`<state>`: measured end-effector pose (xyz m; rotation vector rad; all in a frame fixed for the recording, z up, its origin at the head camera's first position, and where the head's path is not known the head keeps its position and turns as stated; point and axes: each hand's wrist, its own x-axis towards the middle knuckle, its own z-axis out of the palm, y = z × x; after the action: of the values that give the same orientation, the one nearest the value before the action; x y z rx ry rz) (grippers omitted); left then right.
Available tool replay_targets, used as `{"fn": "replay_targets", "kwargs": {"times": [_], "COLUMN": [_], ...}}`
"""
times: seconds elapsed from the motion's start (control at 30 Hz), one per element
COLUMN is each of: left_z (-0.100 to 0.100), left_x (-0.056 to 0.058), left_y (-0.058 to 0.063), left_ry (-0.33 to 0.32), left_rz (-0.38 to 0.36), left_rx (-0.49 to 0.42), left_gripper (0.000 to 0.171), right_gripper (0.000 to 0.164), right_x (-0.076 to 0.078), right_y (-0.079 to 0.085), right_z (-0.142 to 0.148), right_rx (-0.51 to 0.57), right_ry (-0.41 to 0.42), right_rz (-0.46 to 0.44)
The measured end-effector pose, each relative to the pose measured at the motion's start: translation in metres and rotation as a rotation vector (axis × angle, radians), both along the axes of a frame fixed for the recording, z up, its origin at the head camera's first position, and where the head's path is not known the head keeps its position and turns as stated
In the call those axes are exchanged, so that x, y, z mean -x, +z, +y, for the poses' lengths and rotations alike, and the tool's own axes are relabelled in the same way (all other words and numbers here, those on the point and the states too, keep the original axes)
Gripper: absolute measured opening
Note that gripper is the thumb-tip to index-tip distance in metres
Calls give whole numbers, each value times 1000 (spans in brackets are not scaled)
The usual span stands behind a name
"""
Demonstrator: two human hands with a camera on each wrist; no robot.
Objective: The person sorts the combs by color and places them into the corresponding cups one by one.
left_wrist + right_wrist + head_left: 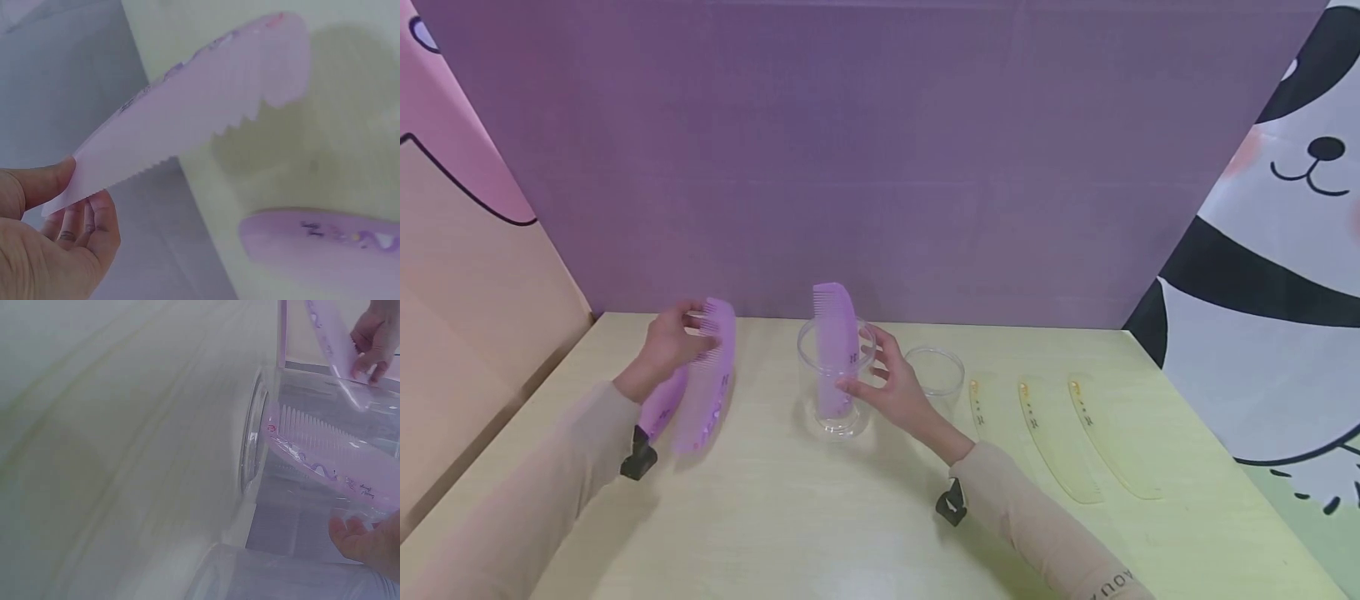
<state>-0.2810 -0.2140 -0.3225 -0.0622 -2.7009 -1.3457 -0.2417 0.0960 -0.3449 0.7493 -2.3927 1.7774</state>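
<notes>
Cropped at right
The right wrist view cuts off the cup, its purple comb and the right hand.

Right sleeve: "A?UA", second letter unclear | purple combs: marks illegible | yellow combs: marks illegible

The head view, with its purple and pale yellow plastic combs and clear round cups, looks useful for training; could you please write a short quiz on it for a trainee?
1. How many thin translucent pale yellow combs lie on the table?
2. True or false: the right hand grips the clear round cup that has a long purple comb in it.
3. Fill in the colour: the left hand pinches a curved ____ comb.

Key: 1. Three. 2. True. 3. Purple.
</notes>
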Motion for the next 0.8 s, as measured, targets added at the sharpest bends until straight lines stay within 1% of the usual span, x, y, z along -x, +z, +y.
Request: {"fn": "replay_targets", "kwargs": {"times": [0.1, 0.3, 0.4, 0.6, 0.8], "left_z": [2, 7, 10, 16, 21], "left_x": [0, 1, 0, -1, -3], "left_y": [8, 26, 36, 52, 68], "left_ry": [-3, -11, 0, 9, 29], "left_rz": [36, 60, 72, 122, 174], "left_rx": [-10, -50, -55, -76, -70], "left_gripper": [54, 54, 54, 53, 54], "right_gripper": [77, 77, 77, 78, 77], "right_x": [0, 2, 3, 3, 2], "right_y": [0, -1, -2, -4, -3], "right_z": [0, 0, 0, 0, 0], "right_rx": [3, 11, 17, 21, 22], "right_ry": [5, 11, 14, 19, 17], "right_rz": [-2, -4, -6, -13, -20]}}
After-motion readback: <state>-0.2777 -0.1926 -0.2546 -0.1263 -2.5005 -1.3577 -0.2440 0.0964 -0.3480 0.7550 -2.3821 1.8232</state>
